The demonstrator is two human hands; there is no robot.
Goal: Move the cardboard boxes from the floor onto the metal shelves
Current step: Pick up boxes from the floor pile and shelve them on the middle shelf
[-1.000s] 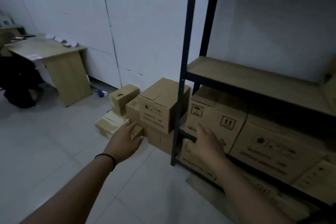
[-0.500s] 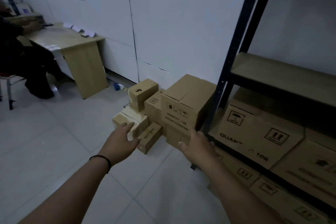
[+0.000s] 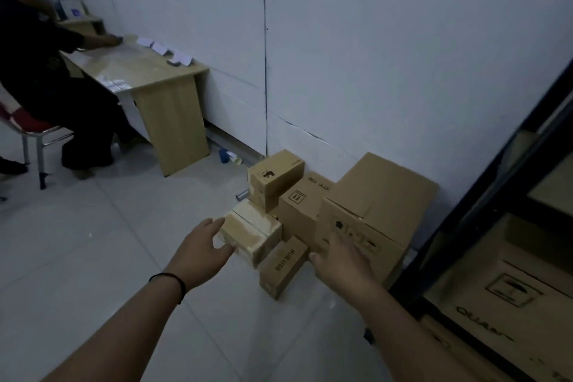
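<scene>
Since a second ago, both hands left the black metal shelf [image 3: 483, 211]; left hand [image 3: 203, 250], fingers spread, touches the pale taped cardboard box [image 3: 248, 231] on the floor; right hand [image 3: 339, 260] hovers open beside, gripping nothing. Pickup imminent.

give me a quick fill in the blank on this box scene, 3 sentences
1. The left hand touches the pale taped box that lies on the ____.
2. The small box between the two hands is printed HUB ____.
3. The right hand rests against the front of the ____ box in the pile, beside the shelf post.

Missing words: floor; USB; largest
</scene>
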